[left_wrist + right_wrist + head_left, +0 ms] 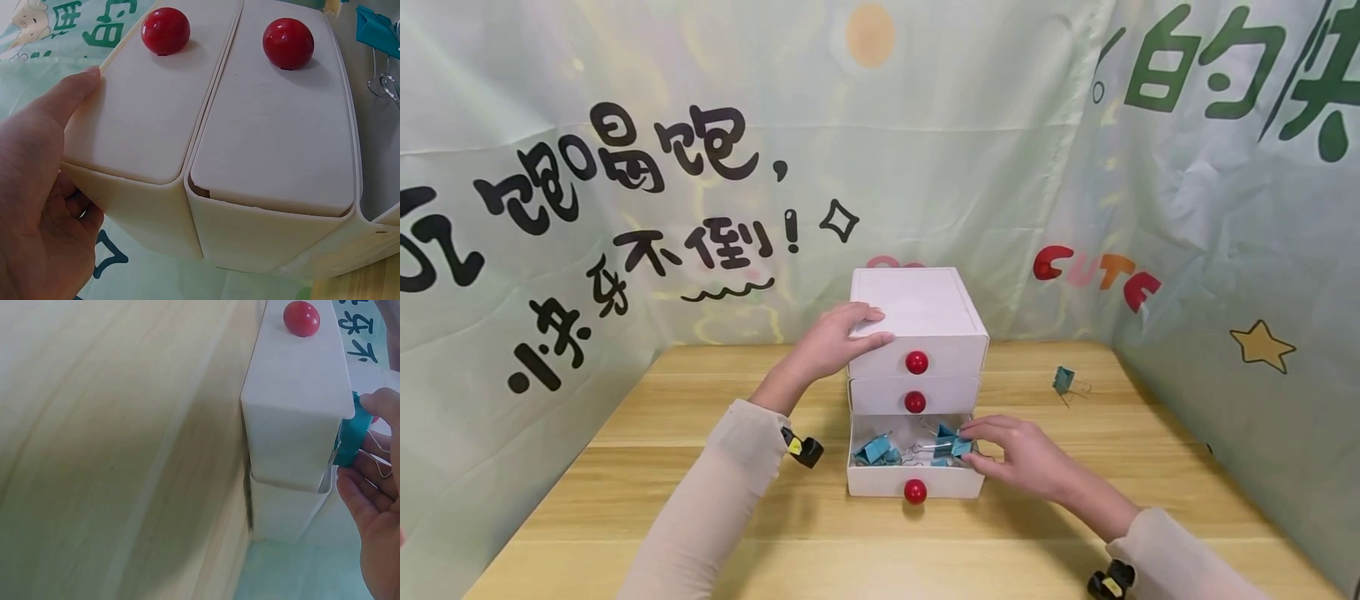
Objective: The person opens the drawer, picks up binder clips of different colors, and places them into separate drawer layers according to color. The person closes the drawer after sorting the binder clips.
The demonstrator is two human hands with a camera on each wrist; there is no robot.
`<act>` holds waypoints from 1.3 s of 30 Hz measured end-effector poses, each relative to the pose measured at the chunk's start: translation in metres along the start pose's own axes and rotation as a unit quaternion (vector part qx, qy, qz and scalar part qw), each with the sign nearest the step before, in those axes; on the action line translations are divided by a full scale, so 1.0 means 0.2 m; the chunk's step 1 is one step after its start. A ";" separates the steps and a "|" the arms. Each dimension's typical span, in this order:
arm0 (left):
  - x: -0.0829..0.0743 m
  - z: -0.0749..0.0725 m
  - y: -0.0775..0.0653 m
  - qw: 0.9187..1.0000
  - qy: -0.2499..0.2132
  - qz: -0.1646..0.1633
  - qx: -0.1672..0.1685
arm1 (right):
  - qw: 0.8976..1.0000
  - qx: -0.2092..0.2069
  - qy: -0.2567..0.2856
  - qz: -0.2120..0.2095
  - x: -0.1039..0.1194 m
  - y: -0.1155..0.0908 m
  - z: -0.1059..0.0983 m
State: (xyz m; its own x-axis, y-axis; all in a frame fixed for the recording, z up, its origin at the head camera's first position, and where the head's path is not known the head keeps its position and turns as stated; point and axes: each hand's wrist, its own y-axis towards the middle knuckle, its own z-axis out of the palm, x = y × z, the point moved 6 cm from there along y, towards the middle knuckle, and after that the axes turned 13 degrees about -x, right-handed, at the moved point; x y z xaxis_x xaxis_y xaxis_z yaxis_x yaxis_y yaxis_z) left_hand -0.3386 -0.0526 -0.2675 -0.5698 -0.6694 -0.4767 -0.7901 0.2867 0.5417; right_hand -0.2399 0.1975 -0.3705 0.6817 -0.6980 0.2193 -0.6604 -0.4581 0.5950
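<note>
A white drawer box (917, 300) with red ball knobs stands on the table. Its bottom drawer (880, 483) is pulled out and contains several blue binder clips (874, 451) with silver wire handles. My left hand (829, 343) holds the box by its upper left corner, the thumb at the top front edge. At the drawer's right side, my right hand (1018, 454) pinches a blue binder clip (354, 434) between thumb and fingers, right at the drawer's rim. The upper two drawers (275, 125) are closed.
Another blue binder clip (1063, 380) lies apart on the wooden table (790, 533), to the right of the box. Behind and at both sides hangs a pale green printed cloth (940, 183).
</note>
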 end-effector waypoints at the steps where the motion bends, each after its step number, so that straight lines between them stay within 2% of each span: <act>1: 0.00 0.00 0.00 1.000 0.000 -0.002 0.001 | 1.000 0.001 0.001 0.001 0.00 0.00 0.00; 6: 0.00 0.00 0.00 1.000 0.002 -0.002 0.001 | 1.000 0.013 0.003 0.014 0.01 0.02 0.03; 14: 0.00 0.00 0.00 1.000 -0.005 -0.002 0.000 | 1.000 0.017 0.014 -0.002 0.04 0.07 0.06; 20: 0.01 0.01 0.00 1.000 -0.008 0.000 -0.001 | 1.000 0.017 0.013 0.003 0.03 0.09 0.08; 25: 0.01 0.01 0.00 1.000 -0.008 0.002 -0.007 | 0.999 0.036 0.025 0.013 0.04 0.11 0.10; 30: 0.01 0.01 0.00 1.000 -0.005 0.006 -0.011 | 0.998 0.054 0.029 0.002 0.05 0.11 0.14; 35: 0.01 0.01 0.00 1.000 -0.004 0.009 -0.011 | 0.998 0.044 0.028 -0.017 0.06 0.11 0.14; 39: 0.01 0.01 0.00 1.000 -0.002 0.010 -0.011 | 0.999 0.027 0.030 -0.016 0.04 0.10 0.11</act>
State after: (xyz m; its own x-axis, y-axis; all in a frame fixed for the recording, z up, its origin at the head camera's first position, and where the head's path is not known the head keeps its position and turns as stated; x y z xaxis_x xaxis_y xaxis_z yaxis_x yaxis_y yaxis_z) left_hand -0.3399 -0.0523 -0.2698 -0.5867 -0.6612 -0.4676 -0.7730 0.2849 0.5669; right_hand -0.2542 0.1711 -0.3736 0.7186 -0.6497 0.2480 -0.6536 -0.5092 0.5599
